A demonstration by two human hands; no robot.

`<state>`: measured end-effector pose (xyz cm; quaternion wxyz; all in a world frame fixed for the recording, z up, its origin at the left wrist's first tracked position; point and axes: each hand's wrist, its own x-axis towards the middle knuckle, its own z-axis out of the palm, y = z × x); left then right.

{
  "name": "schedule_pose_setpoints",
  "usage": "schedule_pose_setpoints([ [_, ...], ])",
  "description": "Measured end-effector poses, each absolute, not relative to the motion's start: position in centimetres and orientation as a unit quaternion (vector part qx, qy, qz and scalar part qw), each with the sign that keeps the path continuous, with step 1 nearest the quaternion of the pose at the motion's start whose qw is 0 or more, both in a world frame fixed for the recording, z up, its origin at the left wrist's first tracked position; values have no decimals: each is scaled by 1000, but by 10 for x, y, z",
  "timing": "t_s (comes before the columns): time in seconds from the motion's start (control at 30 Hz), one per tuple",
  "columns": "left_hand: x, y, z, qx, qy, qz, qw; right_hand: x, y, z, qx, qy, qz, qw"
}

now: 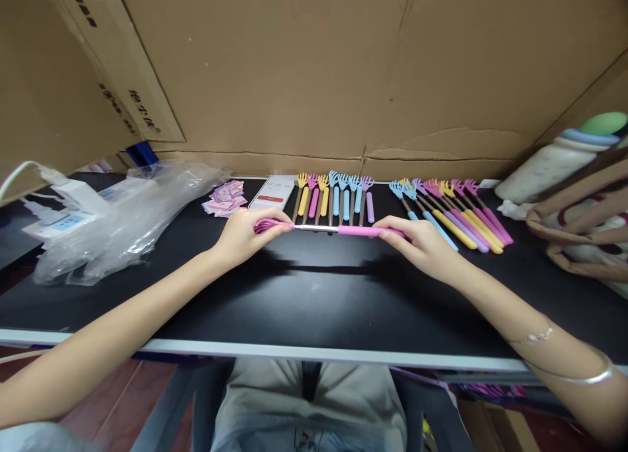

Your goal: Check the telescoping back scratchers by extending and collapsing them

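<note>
I hold a pink telescopic back scratcher (pixel 324 229) level above the black table (pixel 314 295). My left hand (pixel 245 233) pinches its claw end, and my right hand (pixel 422 243) grips the pink handle. The thin metal shaft between them is pulled out. Just behind it lies a tidy row of collapsed back scratchers (pixel 336 200) in yellow, pink, blue and purple. A second, fanned group of back scratchers (pixel 454 213) lies to the right.
A phone (pixel 272 191) with a lit screen and a pile of small pink cards (pixel 226 199) lie at the back left. A crumpled clear plastic bag (pixel 122 220) and white boxes sit far left. A bag and a bottle (pixel 554 161) stand at the right. Cardboard walls close the back.
</note>
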<state>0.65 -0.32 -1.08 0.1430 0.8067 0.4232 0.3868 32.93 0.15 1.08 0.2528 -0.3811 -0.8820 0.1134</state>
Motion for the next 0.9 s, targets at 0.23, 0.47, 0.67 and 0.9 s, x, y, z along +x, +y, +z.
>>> schedule_pose_setpoints([
  [0.23, 6, -5, -14, 808, 436, 381, 110, 329, 1, 10, -396, -870, 171, 240],
  [0.47, 7, -7, -15, 809, 432, 386, 97, 327, 1, 12, -409, -859, 207, 229],
  [0.67, 11, -6, -13, 802, 436, 392, 117, 323, 2, 11, -429, -846, 186, 255],
  [0.9, 12, -7, -9, 802, 453, 365, 135, 327, 0, 20, -426, -844, 189, 266],
])
